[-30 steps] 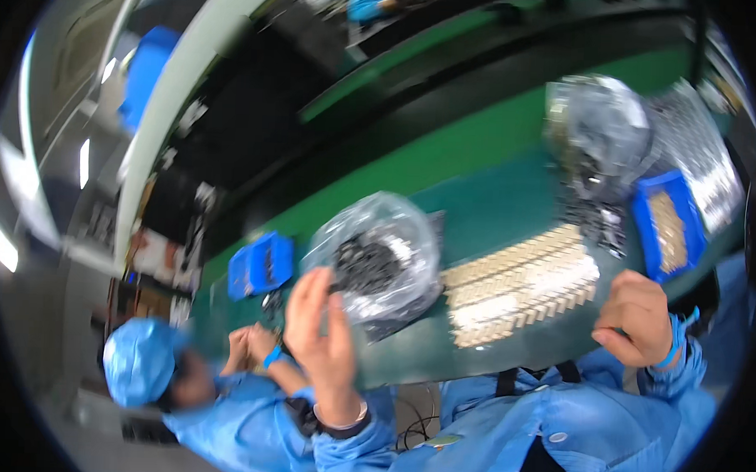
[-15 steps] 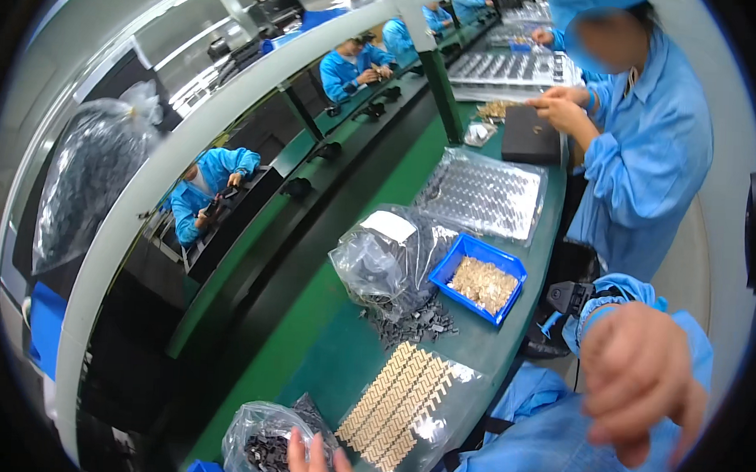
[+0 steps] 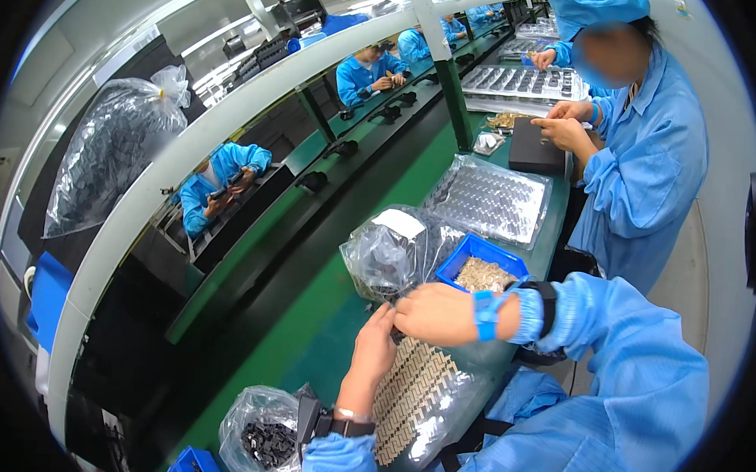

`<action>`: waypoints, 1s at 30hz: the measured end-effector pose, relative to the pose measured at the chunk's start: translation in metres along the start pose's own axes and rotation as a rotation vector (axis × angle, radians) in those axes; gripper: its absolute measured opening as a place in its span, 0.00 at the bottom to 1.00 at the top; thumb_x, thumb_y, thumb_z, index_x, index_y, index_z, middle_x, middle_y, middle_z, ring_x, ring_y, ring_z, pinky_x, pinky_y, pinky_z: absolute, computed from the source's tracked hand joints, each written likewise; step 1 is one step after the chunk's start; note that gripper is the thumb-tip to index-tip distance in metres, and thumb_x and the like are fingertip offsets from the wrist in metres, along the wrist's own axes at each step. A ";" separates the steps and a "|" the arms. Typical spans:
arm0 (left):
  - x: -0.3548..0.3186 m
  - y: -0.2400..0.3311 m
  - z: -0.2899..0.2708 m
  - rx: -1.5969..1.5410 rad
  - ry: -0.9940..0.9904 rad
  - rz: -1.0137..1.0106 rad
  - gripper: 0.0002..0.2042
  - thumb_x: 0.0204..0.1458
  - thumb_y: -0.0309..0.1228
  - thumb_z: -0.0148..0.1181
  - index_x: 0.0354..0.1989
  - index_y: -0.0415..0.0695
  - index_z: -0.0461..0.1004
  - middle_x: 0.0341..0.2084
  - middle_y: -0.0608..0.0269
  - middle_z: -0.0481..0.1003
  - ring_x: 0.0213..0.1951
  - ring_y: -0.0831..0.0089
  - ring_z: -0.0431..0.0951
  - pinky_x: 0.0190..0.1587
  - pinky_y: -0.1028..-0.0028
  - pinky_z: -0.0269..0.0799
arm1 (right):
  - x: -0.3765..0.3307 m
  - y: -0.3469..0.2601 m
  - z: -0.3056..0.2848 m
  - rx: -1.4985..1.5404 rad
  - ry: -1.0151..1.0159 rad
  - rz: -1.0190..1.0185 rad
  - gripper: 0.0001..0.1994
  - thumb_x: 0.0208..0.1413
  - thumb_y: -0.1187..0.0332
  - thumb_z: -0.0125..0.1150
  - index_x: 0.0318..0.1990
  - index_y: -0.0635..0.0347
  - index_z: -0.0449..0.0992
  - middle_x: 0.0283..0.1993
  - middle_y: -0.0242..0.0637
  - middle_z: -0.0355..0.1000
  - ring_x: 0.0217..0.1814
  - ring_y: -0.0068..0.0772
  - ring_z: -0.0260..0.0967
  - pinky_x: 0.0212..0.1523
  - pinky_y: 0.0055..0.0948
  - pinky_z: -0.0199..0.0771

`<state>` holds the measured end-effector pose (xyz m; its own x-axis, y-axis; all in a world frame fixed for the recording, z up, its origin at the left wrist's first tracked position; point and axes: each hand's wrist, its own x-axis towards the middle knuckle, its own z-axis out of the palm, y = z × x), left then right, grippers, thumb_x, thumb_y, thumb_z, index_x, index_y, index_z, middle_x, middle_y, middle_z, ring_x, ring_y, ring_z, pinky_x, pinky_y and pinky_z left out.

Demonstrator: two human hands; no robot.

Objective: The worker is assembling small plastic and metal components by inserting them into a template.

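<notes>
My hands meet at the top edge of a tray filled with rows of small tan and black pieces. The fingers of my left hand are pressed together, pointing away from me. My right hand reaches in from the right and bends down beside them, its fingertips hidden. Whatever lies between the fingers cannot be made out. The loose black parts there are mostly covered by my hands. Just beyond them sits a clear plastic bag. Past my right wrist stands a blue bin with small gold-coloured pieces.
An open plastic bag of black parts lies by my left forearm, with a blue bin below it. Farther up the green bench is another filled tray. A co-worker sits at the right beside a dark block.
My right hand has swung in from the right side to the black parts. My left hand has moved up from the lower bag to meet it. The view has shifted slightly.
</notes>
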<state>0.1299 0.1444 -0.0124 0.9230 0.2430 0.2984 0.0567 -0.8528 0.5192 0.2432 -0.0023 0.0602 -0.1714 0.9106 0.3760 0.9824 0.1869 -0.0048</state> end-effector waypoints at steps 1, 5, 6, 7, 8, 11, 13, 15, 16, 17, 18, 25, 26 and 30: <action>0.007 -0.004 0.005 0.000 -0.003 0.018 0.21 0.41 0.14 0.43 0.47 0.35 0.68 0.50 0.44 0.66 0.51 0.51 0.67 0.53 0.64 0.64 | -0.014 -0.002 -0.011 0.014 -0.015 0.008 0.06 0.41 0.70 0.53 0.28 0.62 0.69 0.26 0.38 0.67 0.30 0.39 0.69 0.32 0.34 0.71; 0.029 -0.022 0.025 0.083 0.035 0.062 0.23 0.40 0.13 0.43 0.50 0.36 0.66 0.54 0.44 0.63 0.52 0.50 0.66 0.54 0.65 0.63 | -0.079 -0.008 -0.026 0.253 -0.058 0.014 0.05 0.45 0.71 0.53 0.28 0.62 0.67 0.26 0.40 0.65 0.30 0.41 0.68 0.29 0.38 0.70; 0.035 -0.024 0.028 0.138 0.027 0.095 0.25 0.40 0.13 0.42 0.52 0.36 0.64 0.55 0.45 0.61 0.52 0.50 0.66 0.54 0.65 0.62 | -0.095 -0.009 -0.023 0.340 -0.039 -0.021 0.05 0.46 0.71 0.52 0.29 0.62 0.66 0.26 0.40 0.64 0.30 0.41 0.68 0.29 0.37 0.69; 0.042 -0.025 0.030 0.136 0.029 0.103 0.25 0.40 0.13 0.42 0.52 0.36 0.64 0.55 0.45 0.61 0.52 0.50 0.66 0.54 0.65 0.62 | -0.109 -0.010 -0.020 0.386 -0.002 0.005 0.05 0.47 0.70 0.52 0.30 0.62 0.66 0.27 0.41 0.64 0.30 0.42 0.67 0.30 0.37 0.69; 0.049 -0.025 0.031 0.127 0.009 0.079 0.25 0.42 0.15 0.46 0.53 0.37 0.62 0.56 0.44 0.59 0.54 0.48 0.64 0.55 0.63 0.61 | -0.122 -0.012 -0.016 0.434 0.036 0.035 0.06 0.49 0.70 0.51 0.30 0.62 0.65 0.27 0.41 0.63 0.30 0.43 0.66 0.30 0.37 0.68; 0.071 -0.032 0.037 0.180 0.029 0.064 0.28 0.43 0.21 0.55 0.56 0.37 0.58 0.57 0.39 0.57 0.56 0.45 0.60 0.56 0.61 0.58 | -0.146 -0.011 -0.014 0.475 0.070 0.110 0.07 0.49 0.72 0.53 0.35 0.63 0.69 0.28 0.41 0.65 0.30 0.43 0.67 0.31 0.36 0.69; 0.086 -0.047 0.046 0.421 0.057 0.058 0.44 0.40 0.45 0.65 0.61 0.34 0.50 0.56 0.34 0.55 0.59 0.42 0.53 0.59 0.58 0.50 | -0.153 -0.007 -0.012 0.484 0.085 0.130 0.08 0.49 0.72 0.54 0.36 0.63 0.70 0.28 0.40 0.65 0.30 0.42 0.67 0.30 0.35 0.69; 0.115 -0.031 0.046 0.408 0.017 -0.145 0.48 0.37 0.53 0.63 0.61 0.34 0.49 0.57 0.35 0.55 0.60 0.43 0.53 0.59 0.58 0.49 | -0.156 -0.006 -0.006 0.502 0.174 0.162 0.08 0.48 0.71 0.55 0.36 0.63 0.71 0.28 0.39 0.66 0.29 0.41 0.67 0.30 0.33 0.70; 0.125 -0.026 0.047 0.394 -0.019 -0.347 0.53 0.34 0.61 0.61 0.62 0.34 0.47 0.57 0.35 0.54 0.60 0.45 0.53 0.60 0.58 0.49 | -0.155 -0.005 -0.002 0.508 0.169 0.161 0.08 0.48 0.71 0.55 0.36 0.63 0.71 0.28 0.39 0.66 0.29 0.41 0.67 0.30 0.33 0.70; 0.130 -0.071 0.069 0.444 0.103 -0.267 0.60 0.28 0.72 0.54 0.63 0.34 0.45 0.57 0.37 0.55 0.60 0.47 0.55 0.60 0.59 0.50 | -0.154 -0.006 0.001 0.534 0.182 0.132 0.08 0.48 0.71 0.55 0.36 0.63 0.71 0.29 0.39 0.67 0.29 0.40 0.67 0.30 0.33 0.70; 0.131 -0.073 0.067 0.443 0.100 -0.275 0.60 0.28 0.72 0.54 0.63 0.34 0.45 0.57 0.37 0.55 0.60 0.47 0.55 0.60 0.59 0.50 | -0.153 -0.006 0.004 0.560 0.194 0.111 0.08 0.49 0.71 0.56 0.36 0.63 0.71 0.29 0.39 0.68 0.29 0.40 0.67 0.30 0.32 0.70; 0.153 -0.032 0.032 0.414 0.093 -0.443 0.57 0.24 0.68 0.60 0.61 0.37 0.53 0.56 0.39 0.57 0.59 0.47 0.54 0.60 0.56 0.49 | -0.153 0.000 0.012 0.614 0.165 0.094 0.08 0.49 0.72 0.55 0.37 0.63 0.72 0.30 0.38 0.68 0.30 0.38 0.67 0.32 0.31 0.70; 0.152 -0.032 0.031 0.420 0.069 -0.468 0.57 0.24 0.67 0.62 0.61 0.38 0.54 0.56 0.40 0.57 0.59 0.47 0.54 0.60 0.56 0.49 | -0.152 0.000 0.012 0.623 0.164 0.095 0.08 0.49 0.72 0.55 0.37 0.63 0.72 0.30 0.38 0.68 0.30 0.38 0.67 0.32 0.31 0.70; 0.152 -0.040 0.032 0.311 -0.040 -0.440 0.53 0.22 0.66 0.63 0.55 0.36 0.62 0.45 0.42 0.69 0.49 0.51 0.70 0.49 0.62 0.66 | -0.146 -0.003 0.015 0.658 0.199 0.075 0.07 0.49 0.72 0.55 0.37 0.63 0.71 0.30 0.37 0.67 0.30 0.37 0.67 0.33 0.31 0.69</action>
<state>0.2804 0.2006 -0.0129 0.7999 0.5958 0.0721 0.5459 -0.7722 0.3250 0.2642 -0.1305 -0.0083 -0.0258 0.8566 0.5153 0.7310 0.3678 -0.5748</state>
